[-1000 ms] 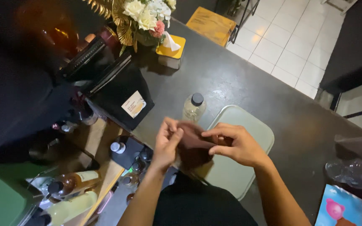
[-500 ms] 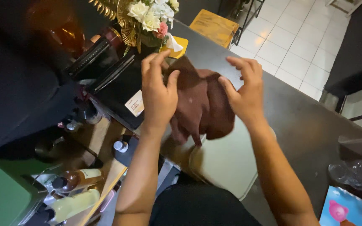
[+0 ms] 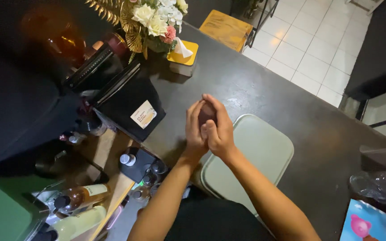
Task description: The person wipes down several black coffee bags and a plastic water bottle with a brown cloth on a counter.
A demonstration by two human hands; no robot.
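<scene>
Head view: hands meet at frame centre, above the near edge of a dark counter.
Bottles [image 3: 79, 198]: lower left of frame, nearest the camera, lying among clutter on a lower shelf; well apart from the hands.
Left hand [image 3: 196, 129]: centre of frame, palm turned inward, fingers curled and pressed against the other hand.
Right hand [image 3: 219, 129]: just right of the left one, fingers wrapped over it; both are closed together on a wad between the palms.
Brown cloth [image 3: 207, 113]: only a small dark-brown patch shows between the fingers at the top of the clasp; the rest is hidden, bunched inside the hands.
Grip advice: to compress the cloth evenly, keep the palms square to each other and tuck loose edges inward; a corner left outside would likely spring the bundle open.
Green tray [image 3: 258, 154]: pale green, rounded corners, flat on the counter directly under and right of the wrists; nothing rests on it.
Black pouch [image 3: 128, 109]: left of the hands, lying flat, pale label facing up.
Tissue box [image 3: 182, 58]: yellow-topped, upper centre, beside the flower arrangement [image 3: 157, 20].
</scene>
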